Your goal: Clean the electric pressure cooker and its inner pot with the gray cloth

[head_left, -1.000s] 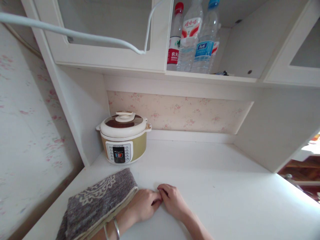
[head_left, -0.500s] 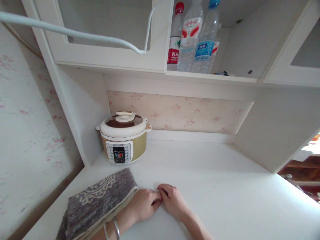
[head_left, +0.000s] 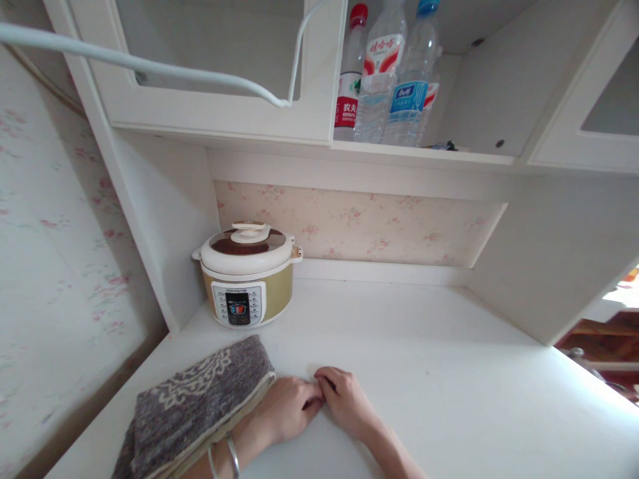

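Note:
Both my hands rest on the white counter (head_left: 429,372) near its front edge, fingertips touching each other. My left hand (head_left: 287,406) has its fingers curled and pressed together, with silver bangles on the wrist. My right hand (head_left: 344,399) is curled the same way. Whether anything sits between the fingers is hidden. A grey patterned cloth (head_left: 192,406) lies over my left forearm and on the counter, just left of my left hand.
A gold and white electric cooker (head_left: 247,276) stands at the back left of the counter. Several water bottles (head_left: 389,73) stand in the open cabinet above. A white cable (head_left: 150,66) runs across the cabinet door. Floral wallpaper covers the left wall.

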{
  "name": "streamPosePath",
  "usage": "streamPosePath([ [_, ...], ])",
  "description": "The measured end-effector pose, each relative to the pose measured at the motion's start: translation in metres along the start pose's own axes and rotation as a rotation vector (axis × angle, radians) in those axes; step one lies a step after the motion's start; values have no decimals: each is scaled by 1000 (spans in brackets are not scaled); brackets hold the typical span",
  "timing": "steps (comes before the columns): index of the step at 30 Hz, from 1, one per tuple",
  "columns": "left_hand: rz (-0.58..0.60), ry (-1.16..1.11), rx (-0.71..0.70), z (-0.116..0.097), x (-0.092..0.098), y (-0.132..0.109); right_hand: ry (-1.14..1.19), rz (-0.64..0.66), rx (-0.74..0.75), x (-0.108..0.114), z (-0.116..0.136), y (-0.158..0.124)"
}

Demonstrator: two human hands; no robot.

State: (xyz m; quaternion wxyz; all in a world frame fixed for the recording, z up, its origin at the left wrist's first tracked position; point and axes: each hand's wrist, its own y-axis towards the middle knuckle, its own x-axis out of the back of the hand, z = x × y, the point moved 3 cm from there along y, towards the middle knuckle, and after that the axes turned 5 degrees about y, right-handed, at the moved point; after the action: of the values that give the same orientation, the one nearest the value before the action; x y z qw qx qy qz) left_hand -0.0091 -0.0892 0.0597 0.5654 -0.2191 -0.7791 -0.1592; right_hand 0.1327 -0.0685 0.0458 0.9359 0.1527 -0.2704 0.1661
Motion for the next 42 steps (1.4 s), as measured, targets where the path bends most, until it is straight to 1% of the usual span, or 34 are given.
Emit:
streamPosePath([
  [6,15,4,30,1,-1,0,-6,0,-1,0,-1,0],
  [23,-32,12,-19,1,-1,0,-6,-2,0,-1,-2,-1],
  [42,-38,-1,-8,1,-1,-1,1,0,0,0,-3,0],
])
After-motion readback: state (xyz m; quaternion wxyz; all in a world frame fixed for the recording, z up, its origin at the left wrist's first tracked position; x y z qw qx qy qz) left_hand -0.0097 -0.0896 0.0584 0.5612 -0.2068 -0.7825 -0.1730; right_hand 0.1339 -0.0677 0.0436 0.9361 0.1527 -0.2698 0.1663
